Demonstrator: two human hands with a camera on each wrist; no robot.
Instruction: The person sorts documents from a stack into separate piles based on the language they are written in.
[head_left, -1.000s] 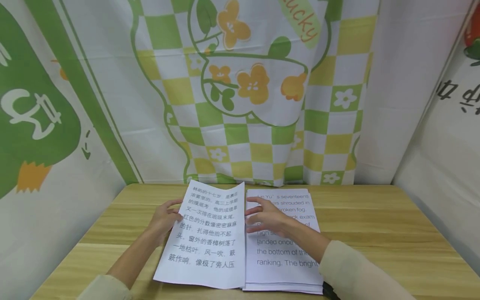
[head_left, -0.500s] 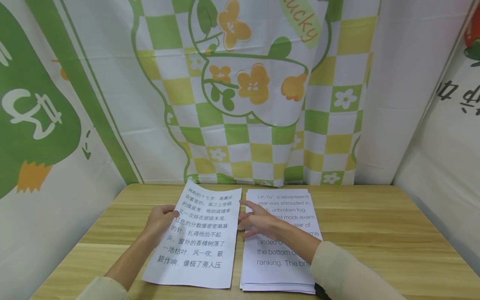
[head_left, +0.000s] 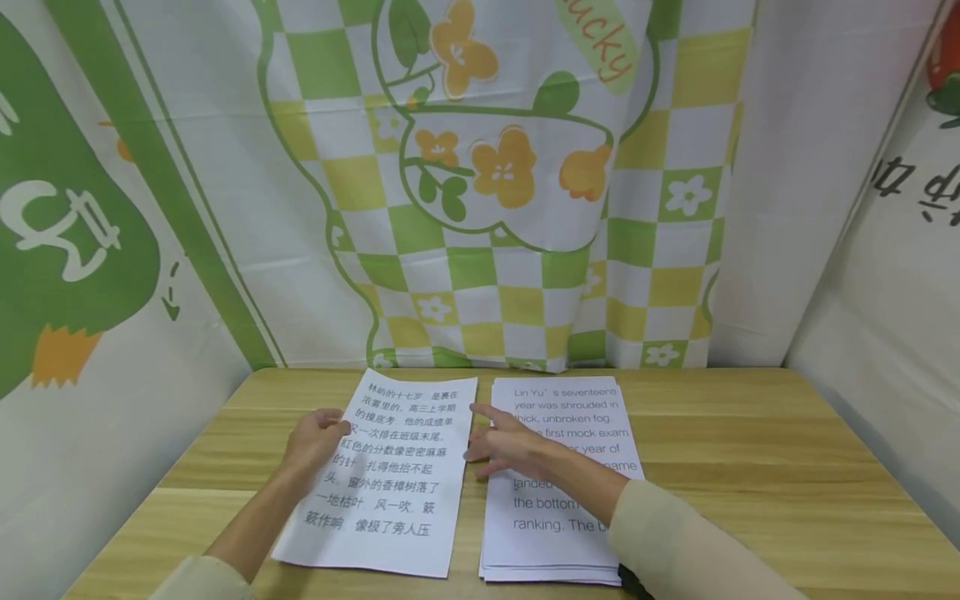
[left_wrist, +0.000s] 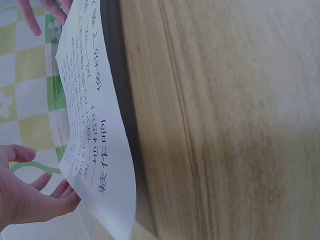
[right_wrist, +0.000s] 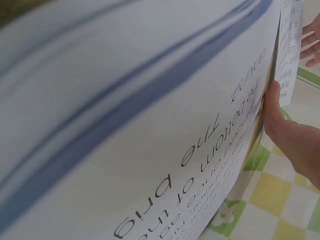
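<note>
A white sheet printed with Chinese text (head_left: pixel 382 487) lies at a slant on the left half of the table, its surface slightly bowed in the left wrist view. Along its left edge is my left hand (head_left: pixel 309 442), with the thumb against the paper's side and fingers loosely bent. Spread fingers of my right hand (head_left: pixel 512 446) reach the sheet's right edge. That hand passes over a stack of sheets with English text (head_left: pixel 555 548) and covers part of the print. In the right wrist view, the hand's thumb side (right_wrist: pixel 272 107) shows near the gap between the papers.
The wooden table (head_left: pixel 750 500) extends to both sides. A small black object (head_left: pixel 633 582) shows partly under the right sleeve, its kind unclear. Behind the table hangs a checked green and yellow curtain (head_left: pixel 480 292), with printed cloth at both sides.
The Chinese sheet has shifted left, away from the English stack, and its raised top now lies flatter. Both hands have moved left along with it. More of the English text is exposed.
</note>
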